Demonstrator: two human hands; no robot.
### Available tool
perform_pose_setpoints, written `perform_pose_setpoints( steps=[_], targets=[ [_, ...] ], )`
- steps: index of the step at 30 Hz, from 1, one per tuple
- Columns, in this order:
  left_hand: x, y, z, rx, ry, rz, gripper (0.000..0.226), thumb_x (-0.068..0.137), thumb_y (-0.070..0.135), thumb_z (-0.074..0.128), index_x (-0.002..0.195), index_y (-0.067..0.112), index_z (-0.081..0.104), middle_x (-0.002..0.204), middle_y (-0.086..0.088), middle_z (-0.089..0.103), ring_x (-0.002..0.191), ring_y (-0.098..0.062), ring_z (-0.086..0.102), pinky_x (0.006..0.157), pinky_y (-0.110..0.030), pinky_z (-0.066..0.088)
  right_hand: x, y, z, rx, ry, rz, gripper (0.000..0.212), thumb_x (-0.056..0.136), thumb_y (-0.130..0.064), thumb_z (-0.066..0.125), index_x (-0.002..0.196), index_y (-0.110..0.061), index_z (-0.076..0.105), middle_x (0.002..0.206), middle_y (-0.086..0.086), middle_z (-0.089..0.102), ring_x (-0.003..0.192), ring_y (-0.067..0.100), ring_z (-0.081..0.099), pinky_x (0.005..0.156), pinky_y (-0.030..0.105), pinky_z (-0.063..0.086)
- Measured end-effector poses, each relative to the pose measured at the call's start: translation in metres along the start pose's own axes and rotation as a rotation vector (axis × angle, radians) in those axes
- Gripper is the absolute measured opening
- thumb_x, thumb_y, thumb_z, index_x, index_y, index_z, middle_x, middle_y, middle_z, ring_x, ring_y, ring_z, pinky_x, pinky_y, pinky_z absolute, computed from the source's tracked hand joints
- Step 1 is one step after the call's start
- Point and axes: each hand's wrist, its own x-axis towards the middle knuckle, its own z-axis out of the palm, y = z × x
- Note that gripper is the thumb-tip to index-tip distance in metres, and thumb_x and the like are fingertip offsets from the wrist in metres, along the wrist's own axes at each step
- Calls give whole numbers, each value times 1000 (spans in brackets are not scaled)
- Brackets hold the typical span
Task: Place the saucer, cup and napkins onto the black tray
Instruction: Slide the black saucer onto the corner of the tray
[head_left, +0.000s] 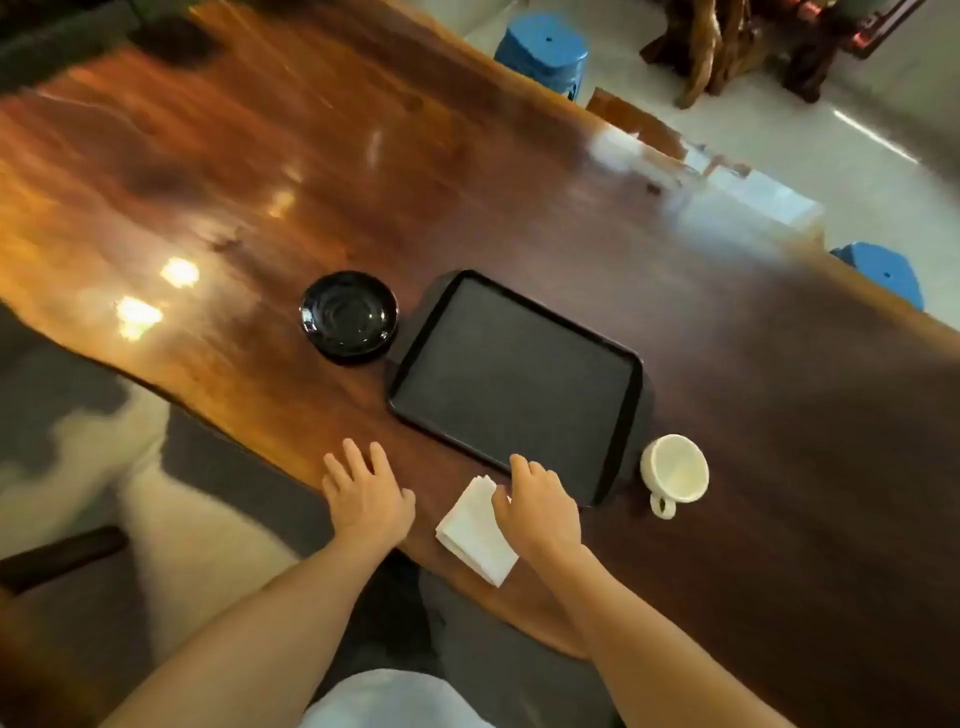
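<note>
Both our hands lie open: left hand (366, 499) left of the one black tray (511, 379), right hand (537, 506) touching one napkin stack (475, 530) (sheets uncountable); one saucer (349, 316), one cup (674, 470) flank it.

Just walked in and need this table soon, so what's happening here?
A person is loading a black tray, which holds nothing yet. Their right hand rests on the napkins near the table edge; the left hand lies flat on the wood. The saucer and cup sit beside the tray.

Black tray (511, 379) bare; black saucer (349, 315) left, white cup (674, 469) right, napkins (475, 530) near.
</note>
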Motion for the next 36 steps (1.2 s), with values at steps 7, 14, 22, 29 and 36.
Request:
perform_pose_setpoints(
  steps=[7, 14, 22, 29, 36],
  targets=[
    [34, -2, 26, -71, 34, -79, 99, 98, 70, 37, 166, 16, -11, 170, -23, -18, 153, -54, -17, 123, -62, -2, 60, -46, 1, 21, -1, -77, 47, 103, -38, 46, 146, -19, 42, 137, 0, 60, 121, 21, 58, 88, 33, 54],
    [50, 12, 51, -135, 159, -147, 119, 79, 84, 51, 166, 14, 9, 170, -29, 0, 153, -59, -7, 118, -69, -8, 131, -102, -4, 130, 25, -161, 47, 102, -34, 49, 144, -16, 45, 122, 5, 66, 104, 21, 66, 79, 32, 54],
    [59, 13, 70, -145, 294, -168, 114, 76, 84, 46, 163, 17, 17, 170, -26, 17, 155, -55, 4, 122, -68, 1, 212, -147, -16, 331, 19, -201, 52, 99, -29, 54, 145, -8, 44, 133, 12, 59, 110, 31, 63, 87, 50, 57],
    [62, 13, 75, -138, 376, -183, 103, 79, 81, 41, 159, 18, 29, 167, -26, 26, 154, -55, 13, 123, -67, 3, 267, -168, -19, 297, -50, -183, 18, 99, -19, 50, 109, -6, 56, 102, 16, 65, 73, 35, 71, 60, 49, 63],
    [63, 13, 76, -110, 410, -190, 100, 79, 79, 37, 158, 18, 30, 166, -26, 28, 153, -56, 15, 122, -68, 6, 297, -177, -21, 188, -210, -89, 21, 98, -19, 55, 84, -3, 58, 74, 15, 65, 53, 25, 58, 62, 39, 62]
  ],
)
